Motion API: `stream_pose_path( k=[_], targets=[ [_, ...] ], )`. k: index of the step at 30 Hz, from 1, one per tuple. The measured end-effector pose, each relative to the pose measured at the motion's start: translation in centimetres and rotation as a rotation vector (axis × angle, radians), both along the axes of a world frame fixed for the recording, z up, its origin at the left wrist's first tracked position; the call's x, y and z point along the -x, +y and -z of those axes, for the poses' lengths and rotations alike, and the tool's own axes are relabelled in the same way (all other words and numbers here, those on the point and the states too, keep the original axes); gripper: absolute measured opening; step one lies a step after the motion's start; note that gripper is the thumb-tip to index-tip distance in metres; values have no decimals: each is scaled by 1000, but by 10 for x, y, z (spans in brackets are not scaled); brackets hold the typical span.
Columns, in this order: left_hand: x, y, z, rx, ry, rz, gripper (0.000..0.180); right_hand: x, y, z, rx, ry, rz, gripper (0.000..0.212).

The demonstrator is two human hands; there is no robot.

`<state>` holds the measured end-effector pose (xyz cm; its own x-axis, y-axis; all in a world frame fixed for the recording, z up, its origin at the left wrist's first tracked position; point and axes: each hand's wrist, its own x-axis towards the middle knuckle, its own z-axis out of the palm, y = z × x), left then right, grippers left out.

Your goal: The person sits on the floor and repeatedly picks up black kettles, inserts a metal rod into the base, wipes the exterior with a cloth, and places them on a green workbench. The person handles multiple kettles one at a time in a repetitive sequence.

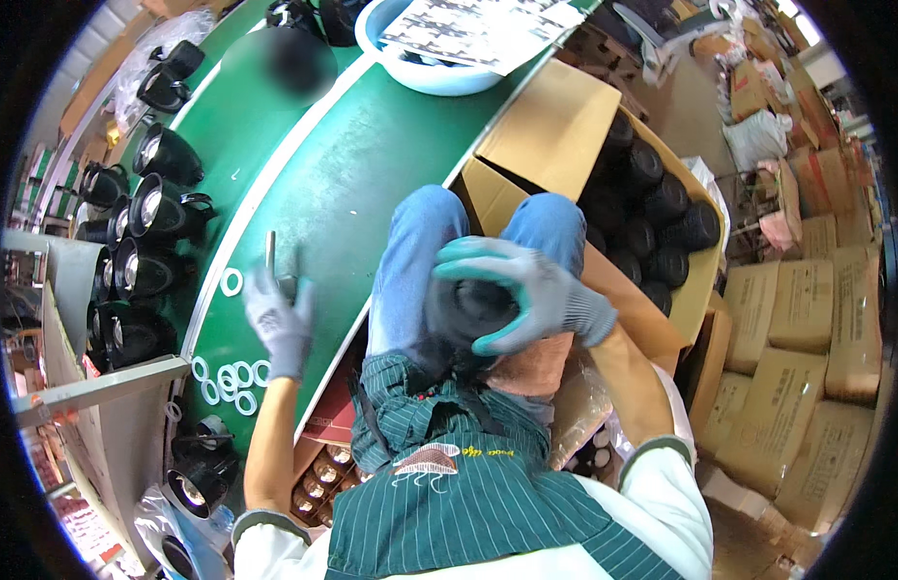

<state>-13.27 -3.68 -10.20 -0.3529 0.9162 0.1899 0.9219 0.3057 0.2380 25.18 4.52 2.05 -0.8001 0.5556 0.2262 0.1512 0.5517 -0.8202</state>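
My right hand (pixel 541 295), in a grey glove with green fingers, curls around a round black pot-like part (pixel 476 307). The part rests over my lap between my knees, its outline smeared by motion. Over the green table on the left is my left hand (pixel 279 324), also gloved. Its fingers are blurred beside a thin metal rod (pixel 270 249) that sticks up past them; whether they grip it is unclear. Several white rings (pixel 238 375) lie on the table below that hand. A single white ring (pixel 231 282) sits apart, just left of the fingers.
Black pots with handles (pixel 149 266) line the table's left side. At the far end stands a light-blue basin (pixel 439 77) with patterned sheets on it. An open carton (pixel 695 319) of black cylindrical parts is at my right, with stacked cartons (pixel 778 387) beyond.
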Motion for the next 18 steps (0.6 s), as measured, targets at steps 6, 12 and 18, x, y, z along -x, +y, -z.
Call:
stream_pose_path(
  k=[6,12,18],
  targets=[
    [52,-3,39,147,-243,-122,62,18,-23,71,547,359,127,97],
    [-94,40,-130,200,-739,746,62,32,-30,70,802,637,421,112],
    [-176,29,-179,557,-69,868,74,23,-34,78,866,797,564,83]
  ],
)
